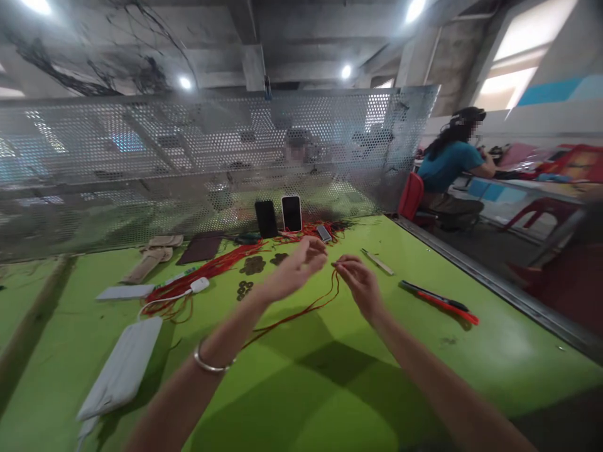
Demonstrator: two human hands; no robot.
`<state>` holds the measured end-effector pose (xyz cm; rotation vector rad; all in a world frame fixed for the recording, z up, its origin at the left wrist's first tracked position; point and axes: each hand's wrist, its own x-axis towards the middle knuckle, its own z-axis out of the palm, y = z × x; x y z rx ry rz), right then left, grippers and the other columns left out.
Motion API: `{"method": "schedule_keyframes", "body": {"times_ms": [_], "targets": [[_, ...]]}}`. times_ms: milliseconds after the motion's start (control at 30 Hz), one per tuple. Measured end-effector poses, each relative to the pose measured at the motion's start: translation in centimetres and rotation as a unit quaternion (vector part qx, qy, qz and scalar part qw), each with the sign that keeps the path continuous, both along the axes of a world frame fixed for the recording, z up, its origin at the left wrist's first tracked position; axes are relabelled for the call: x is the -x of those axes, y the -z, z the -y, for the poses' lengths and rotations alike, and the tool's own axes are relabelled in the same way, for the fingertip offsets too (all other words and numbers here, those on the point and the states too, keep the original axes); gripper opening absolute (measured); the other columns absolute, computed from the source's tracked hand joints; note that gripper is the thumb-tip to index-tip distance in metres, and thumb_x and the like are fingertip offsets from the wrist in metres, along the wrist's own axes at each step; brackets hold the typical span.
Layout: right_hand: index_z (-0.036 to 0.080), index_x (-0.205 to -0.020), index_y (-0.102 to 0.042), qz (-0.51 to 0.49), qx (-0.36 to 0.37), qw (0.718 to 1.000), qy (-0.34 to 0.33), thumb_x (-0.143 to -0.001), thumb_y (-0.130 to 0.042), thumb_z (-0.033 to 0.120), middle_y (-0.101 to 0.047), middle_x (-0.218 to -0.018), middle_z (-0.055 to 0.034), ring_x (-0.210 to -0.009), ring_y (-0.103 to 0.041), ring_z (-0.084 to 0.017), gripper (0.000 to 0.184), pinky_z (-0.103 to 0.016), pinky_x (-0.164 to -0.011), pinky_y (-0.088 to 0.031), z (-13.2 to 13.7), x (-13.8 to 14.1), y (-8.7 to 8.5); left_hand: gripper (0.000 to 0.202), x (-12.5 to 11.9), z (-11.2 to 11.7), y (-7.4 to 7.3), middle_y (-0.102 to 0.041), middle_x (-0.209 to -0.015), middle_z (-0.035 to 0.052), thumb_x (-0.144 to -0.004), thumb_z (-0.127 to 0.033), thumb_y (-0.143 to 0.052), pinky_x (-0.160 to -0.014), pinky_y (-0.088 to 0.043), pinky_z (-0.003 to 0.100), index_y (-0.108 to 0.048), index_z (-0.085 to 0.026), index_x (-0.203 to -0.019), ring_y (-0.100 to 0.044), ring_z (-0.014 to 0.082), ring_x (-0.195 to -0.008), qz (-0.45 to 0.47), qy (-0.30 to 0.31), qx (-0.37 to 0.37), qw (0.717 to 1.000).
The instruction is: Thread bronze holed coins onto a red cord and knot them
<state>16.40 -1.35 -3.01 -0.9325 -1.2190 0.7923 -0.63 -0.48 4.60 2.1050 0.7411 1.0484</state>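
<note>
In the head view, my right hand pinches a thin red cord between thumb and fingertips. The cord's doubled strands hang down and trail left across the green table, passing behind my left forearm. My left hand hovers just to the left, fingers loosely bent and apart, with nothing visible in it. Beyond it lie small piles of dark round coins, with a smaller cluster of coin-like discs nearer to me. A bundle of red cords stretches over the table at the left.
A white power bank with a cable lies front left. Two phones, one black and one white-framed, lean near the perforated metal screen. Pens and tweezers lie right. A person sits beyond the table edge.
</note>
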Motion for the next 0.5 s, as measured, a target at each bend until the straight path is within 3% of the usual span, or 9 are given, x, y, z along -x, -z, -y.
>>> {"method": "schedule_keyframes", "body": {"times_ms": [100,233,500], "targets": [[0.023,-0.082,-0.073,-0.023,-0.012,0.999,0.026,-0.072,-0.069,0.046,-0.057,-0.105,-0.0072,-0.099,-0.056,-0.020,0.026,-0.035,-0.086,-0.047,0.2,1.9,-0.9,0.035,-1.4,0.5,3.0,-0.061,-0.100,0.0076,-0.091,-0.044,-0.044,-0.085,-0.050,0.032,-0.051,-0.019,-0.115,-0.059,0.0157,-0.096,0.011,0.031,0.077,0.996],[0.021,-0.084,-0.073,-0.064,-0.005,0.996,0.056,-0.072,-0.067,0.047,-0.059,-0.108,-0.0076,-0.098,-0.058,-0.020,0.029,-0.033,-0.082,-0.049,0.4,3.6,-0.6,0.045,-2.5,1.2,5.9,-0.058,-0.081,0.0025,-0.094,-0.050,-0.027,-0.067,-0.051,0.027,-0.048,-0.019,-0.120,-0.057,0.0122,-0.068,0.015,0.016,0.096,0.995],[0.021,-0.090,-0.073,-0.092,0.013,0.995,0.047,-0.071,-0.068,0.049,-0.069,-0.096,-0.0060,-0.084,-0.062,-0.017,0.034,-0.031,-0.077,-0.050,0.4,4.1,0.8,0.040,-1.8,0.2,6.1,-0.062,-0.087,0.0070,-0.095,-0.039,-0.026,-0.075,-0.047,0.030,-0.056,-0.018,-0.110,-0.059,0.0179,-0.081,-0.041,-0.045,0.030,0.998]]}}
